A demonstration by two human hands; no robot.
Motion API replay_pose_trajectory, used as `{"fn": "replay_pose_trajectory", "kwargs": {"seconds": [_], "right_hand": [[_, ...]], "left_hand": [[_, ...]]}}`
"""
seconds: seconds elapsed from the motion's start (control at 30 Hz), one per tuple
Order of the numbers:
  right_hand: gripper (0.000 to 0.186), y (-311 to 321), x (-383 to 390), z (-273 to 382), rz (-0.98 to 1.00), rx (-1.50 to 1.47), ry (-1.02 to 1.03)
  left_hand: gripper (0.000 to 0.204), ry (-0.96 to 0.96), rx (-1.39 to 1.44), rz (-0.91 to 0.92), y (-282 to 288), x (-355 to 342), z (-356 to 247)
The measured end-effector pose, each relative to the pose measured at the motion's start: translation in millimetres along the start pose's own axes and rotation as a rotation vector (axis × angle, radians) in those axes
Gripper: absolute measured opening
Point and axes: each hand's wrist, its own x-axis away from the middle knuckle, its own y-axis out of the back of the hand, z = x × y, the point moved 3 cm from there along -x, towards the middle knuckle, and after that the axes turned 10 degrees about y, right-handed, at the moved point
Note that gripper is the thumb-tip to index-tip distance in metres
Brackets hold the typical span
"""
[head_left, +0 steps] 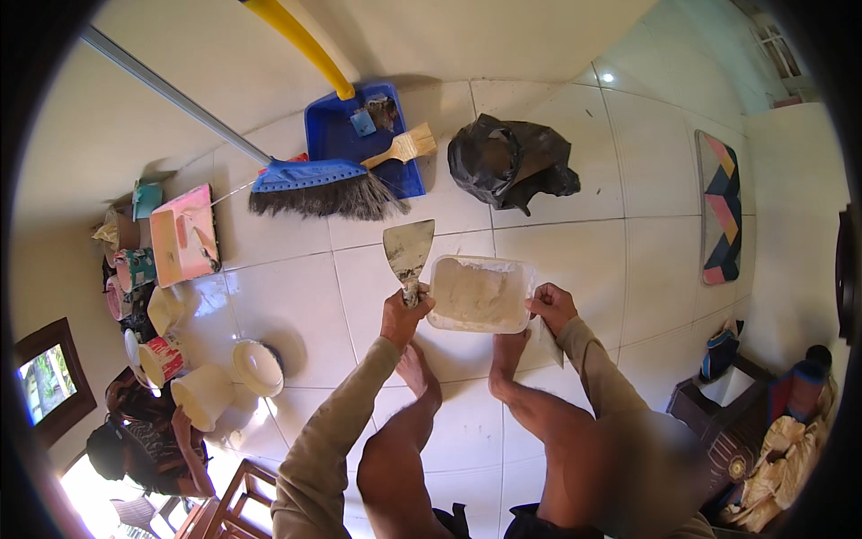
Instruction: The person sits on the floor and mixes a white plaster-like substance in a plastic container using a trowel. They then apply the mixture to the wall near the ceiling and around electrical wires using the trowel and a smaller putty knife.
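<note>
My left hand (406, 314) is closed around the handle of a putty knife (409, 248), whose wide, smeared blade points away from me. Its fingers also meet the left rim of a rectangular plastic tub (479, 296). Pale beige paste coats the inside of this tub. On the opposite side, my right hand (551, 305) pinches the tub's right rim. A flat, pale, blade-like piece (550, 345) shows below my right hand; how it is held is hidden. The tub is held above the tiled floor, in front of my bare feet.
Ahead lie a blue dustpan (332, 148), a broom (310, 180), a paintbrush (402, 148) and a black plastic bag (512, 162). A pink paint tray (182, 235), buckets (203, 398) and a round lid (259, 366) stand left, near another person (148, 449). A patterned mat (721, 207) lies right.
</note>
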Motion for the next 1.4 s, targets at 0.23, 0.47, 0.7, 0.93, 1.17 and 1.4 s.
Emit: {"fn": "replay_pose_trajectory", "kwargs": {"seconds": [0.23,0.47,0.7,0.93,1.17,1.4], "right_hand": [[0.021,-13.1,104.1,129.9,-0.021,0.038,0.01],[0.02,-13.4,240.9,292.0,-0.057,0.086,0.064],[0.019,4.6,341.6,397.7,-0.155,0.01,0.096],[0.021,54.8,396.8,426.0,-0.201,-0.022,0.151],[0.019,144.4,424.8,458.1,-0.213,0.029,0.177],[0.017,243.8,422.6,483.8,-0.212,0.109,0.259]], "left_hand": [[0.028,-0.071,0.082,-0.001,5.6,130.1,-86.3],[0.029,-0.067,0.092,-0.037,-2.9,299.1,-192.5],[0.029,-0.143,0.082,0.025,-26.8,422.2,-285.4],[0.031,-0.153,0.021,-0.015,-78.2,482.5,-317.4],[0.031,-0.169,0.107,-0.002,-174.2,511.6,-339.8],[0.029,-0.202,-0.038,-0.034,-263.5,513.1,-352.8]]}}
